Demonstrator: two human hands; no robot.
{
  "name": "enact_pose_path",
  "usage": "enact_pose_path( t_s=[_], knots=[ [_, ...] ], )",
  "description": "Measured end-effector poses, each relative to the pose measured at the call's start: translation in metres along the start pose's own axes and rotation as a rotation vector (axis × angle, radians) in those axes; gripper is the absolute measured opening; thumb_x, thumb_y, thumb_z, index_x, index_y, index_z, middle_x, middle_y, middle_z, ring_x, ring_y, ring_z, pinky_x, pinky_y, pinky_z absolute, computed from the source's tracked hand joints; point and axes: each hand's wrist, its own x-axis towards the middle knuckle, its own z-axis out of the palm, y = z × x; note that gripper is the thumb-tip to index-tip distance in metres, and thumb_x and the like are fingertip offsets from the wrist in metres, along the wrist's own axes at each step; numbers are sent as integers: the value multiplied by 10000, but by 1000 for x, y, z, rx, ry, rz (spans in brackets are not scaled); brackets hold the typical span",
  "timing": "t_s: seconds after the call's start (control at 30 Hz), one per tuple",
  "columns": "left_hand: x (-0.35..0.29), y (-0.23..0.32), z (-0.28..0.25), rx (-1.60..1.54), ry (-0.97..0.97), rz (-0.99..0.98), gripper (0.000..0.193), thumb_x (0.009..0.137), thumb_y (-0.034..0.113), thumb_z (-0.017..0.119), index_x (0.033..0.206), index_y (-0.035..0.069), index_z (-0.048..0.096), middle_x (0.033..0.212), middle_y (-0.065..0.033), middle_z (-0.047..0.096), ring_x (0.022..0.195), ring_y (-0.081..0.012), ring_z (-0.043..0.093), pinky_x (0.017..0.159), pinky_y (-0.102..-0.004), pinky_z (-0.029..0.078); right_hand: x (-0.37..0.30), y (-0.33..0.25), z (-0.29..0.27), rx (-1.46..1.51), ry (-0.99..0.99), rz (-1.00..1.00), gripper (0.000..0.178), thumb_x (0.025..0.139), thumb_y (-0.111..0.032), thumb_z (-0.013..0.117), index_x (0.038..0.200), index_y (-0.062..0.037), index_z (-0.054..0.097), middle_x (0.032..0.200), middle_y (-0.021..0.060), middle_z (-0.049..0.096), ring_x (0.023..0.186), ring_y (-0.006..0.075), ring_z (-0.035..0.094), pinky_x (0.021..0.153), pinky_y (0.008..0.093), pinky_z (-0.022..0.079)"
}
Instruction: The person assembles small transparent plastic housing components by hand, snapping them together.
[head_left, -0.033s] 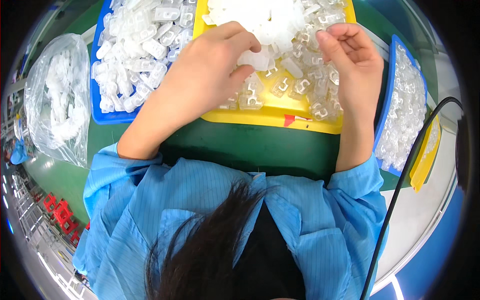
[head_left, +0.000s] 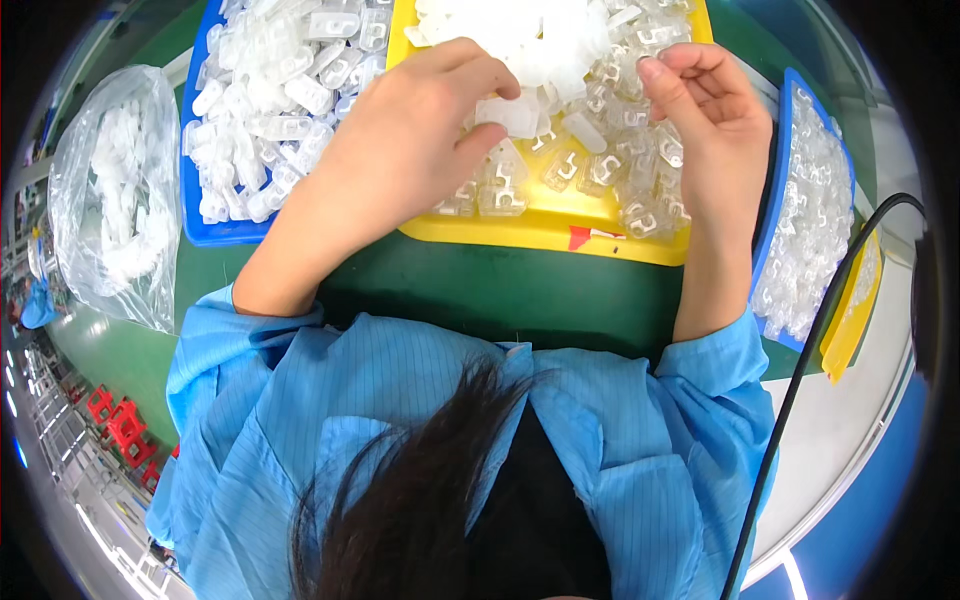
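The yellow tray [head_left: 530, 231] sits directly before the person, probably so both hands reach it equally; the left blue tray [head_left: 225, 236] stands just left of it, the bag [head_left: 115, 200] farther left and the right blue tray [head_left: 767, 250] to its right, seemingly keeping batches apart. Over its left side the left hand [head_left: 425, 115] curls, thumb and forefinger apart around a flat piece [head_left: 518, 116]; whether it grips, I cannot tell. Over its right side the right hand [head_left: 715, 120] has thumb near bent forefinger, any hold unclear. The piece looks milky and rounded; nearer the tray's front, clear parts [head_left: 502, 190] show moulded hooks.
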Motion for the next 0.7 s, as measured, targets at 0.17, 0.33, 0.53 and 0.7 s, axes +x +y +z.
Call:
enact_pose_path(
  t_s=[0.17,0.33,0.53,0.7],
  knots=[
    [-9,4,-13,49,-63,-4,174,757,19,651,927,37,625,893,-75,602,750,-214,601,649,-270,493,-5,-2,0,-65,-77,-16,134,798,-40,687,911,-20,618,825,21,616,739,80,565,647,193,435],
    [-14,-8,-5,55,25,-7,185,768,22,642,952,33,630,896,-78,608,741,-220,603,644,-275,499,-20,-8,36,-566,-347,-273,173,749,-9,656,909,-37,597,834,84,630,712,210,628,674,279,505],
    [-16,-19,8,47,116,73,213,759,1,644,971,25,633,914,-88,617,751,-212,611,653,-272,510,-25,4,44,-736,-330,-320,243,707,-64,694,930,-35,602,808,100,623,707,279,619,689,339,512],
    [-19,-13,-3,-12,159,13,224,757,0,649,979,29,637,922,-85,622,740,-196,614,651,-269,510,-22,1,31,-429,-331,4,193,794,-96,670,957,-9,617,811,75,661,719,146,638,682,249,509]
  ],
)
